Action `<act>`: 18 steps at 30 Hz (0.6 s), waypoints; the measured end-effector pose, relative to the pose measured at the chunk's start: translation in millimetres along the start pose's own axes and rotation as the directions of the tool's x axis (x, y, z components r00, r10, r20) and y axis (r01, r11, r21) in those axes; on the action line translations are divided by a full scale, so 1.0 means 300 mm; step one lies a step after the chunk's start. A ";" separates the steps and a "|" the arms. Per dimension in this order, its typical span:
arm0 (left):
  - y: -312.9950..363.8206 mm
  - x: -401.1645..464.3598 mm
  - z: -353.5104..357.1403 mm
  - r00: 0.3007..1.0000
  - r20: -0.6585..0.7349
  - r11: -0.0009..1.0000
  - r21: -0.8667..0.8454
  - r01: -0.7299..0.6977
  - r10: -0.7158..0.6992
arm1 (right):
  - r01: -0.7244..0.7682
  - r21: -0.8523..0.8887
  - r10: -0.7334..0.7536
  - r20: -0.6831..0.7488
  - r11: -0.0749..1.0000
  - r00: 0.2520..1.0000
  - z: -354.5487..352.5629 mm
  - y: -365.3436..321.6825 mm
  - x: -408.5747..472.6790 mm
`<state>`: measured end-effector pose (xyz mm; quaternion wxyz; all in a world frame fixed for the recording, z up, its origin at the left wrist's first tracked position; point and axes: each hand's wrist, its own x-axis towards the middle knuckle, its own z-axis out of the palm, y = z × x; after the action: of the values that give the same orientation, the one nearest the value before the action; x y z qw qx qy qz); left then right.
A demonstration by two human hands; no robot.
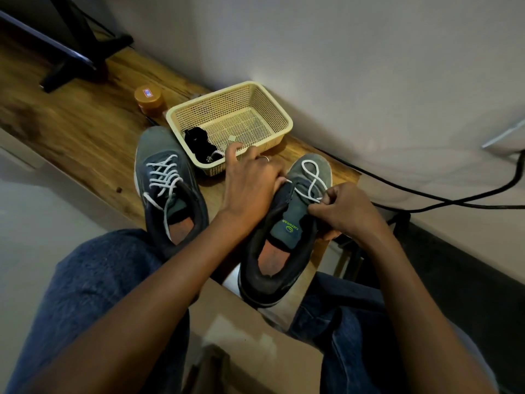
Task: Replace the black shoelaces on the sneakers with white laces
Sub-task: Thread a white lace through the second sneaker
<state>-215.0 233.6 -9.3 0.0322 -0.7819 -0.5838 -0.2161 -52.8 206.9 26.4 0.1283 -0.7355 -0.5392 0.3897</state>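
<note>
**Threading the white lace through the second sneaker**

Denim-clad knees [93,280] are filling the near field, and from them we are following both forearms out to the work. Our right hand [341,209] is pinching the white lace [314,180] between curled fingertips at an eyelet on the right sneaker [284,237]. Our left hand [250,183] is bracing the shoe's left side near the eyelets; the thumb side is hidden, so we cannot tell whether it is gripping or merely pressing, though two fingers are lifting free toward the basket [284,120].

We are judging the lace to be light, soft and limp, best held at its stiff tip for pushing through eyelets; its slack is looping over the toe. The shoe seems pliable at the collar and firmer at the sole, so we are steadying it by the upper. Its long axis is running away from us, toe toward the wall, heel overhanging the wooden table [85,132].

Further out, the left sneaker [167,180] is lying parallel, already carrying white lacing. Black laces [199,143] are sitting bundled in the basket's near corner. An orange-lidded jar [149,99] is standing just beyond.
</note>
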 end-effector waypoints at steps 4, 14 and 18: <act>-0.039 0.018 -0.040 0.980 -0.103 0.984 0.023 0.174 -0.171 | -0.025 -0.001 0.025 -0.019 1.000 1.000 -0.009 0.001 0.000; -0.046 0.028 -0.039 0.985 0.172 0.999 -0.040 -0.017 0.024 | -0.018 0.014 0.018 0.006 1.000 1.000 -0.002 -0.001 0.005; -0.010 0.007 -0.016 0.991 0.120 0.998 -0.038 -0.053 0.057 | -0.028 -0.001 0.028 0.005 1.000 1.000 -0.002 -0.001 0.001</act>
<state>-218.6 234.9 -4.9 -0.0108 -0.8100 -0.5590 -0.1771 -52.6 207.6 26.9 0.1211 -0.7419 -0.5296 0.3930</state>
